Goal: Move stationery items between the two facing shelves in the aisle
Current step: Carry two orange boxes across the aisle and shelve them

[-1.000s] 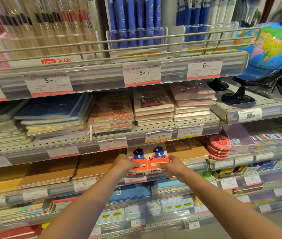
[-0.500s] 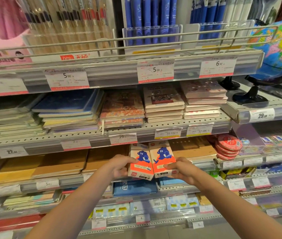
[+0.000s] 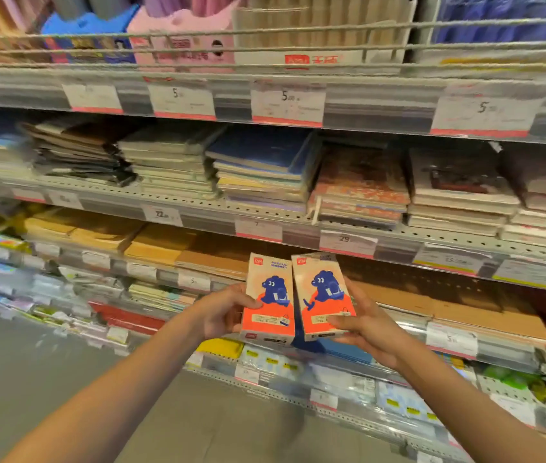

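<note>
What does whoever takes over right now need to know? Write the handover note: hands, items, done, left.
Left hand: gripping the left orange box with the blue cartoon animal.
Right hand: gripping the matching right orange box.
Both boxes are upright, side by side, edges touching, held in the air in front of the brown notebook shelf, resting on nothing.
Done: both boxes are in hand and off the shelf.
Left: carry them to the facing shelf, which is out of view, and set them down. The picture is blurred, so finer details cannot be read.

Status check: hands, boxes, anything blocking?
Left hand grips left box; right hand grips right box. Boxes side by side, upright, off the shelf. Nothing in the way.
</note>
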